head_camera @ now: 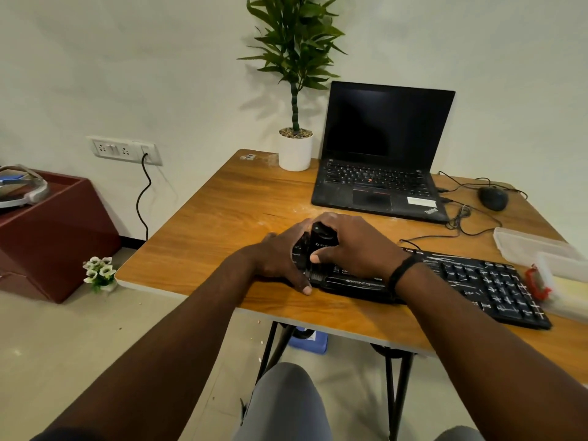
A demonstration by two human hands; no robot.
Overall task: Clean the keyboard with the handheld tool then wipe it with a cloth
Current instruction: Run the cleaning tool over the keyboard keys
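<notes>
A black keyboard lies slantwise on the desk's near edge, a black handheld tool standing seemingly upright on its left end.

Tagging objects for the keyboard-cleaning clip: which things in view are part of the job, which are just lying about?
Part of the job:
- keyboard, left end steadied by the left hand
- black handheld tool, gripped by the right hand

Lying about:
- laptop
- mouse
- potted plant
- clear lidded box

No cloth clearly visible.
</notes>
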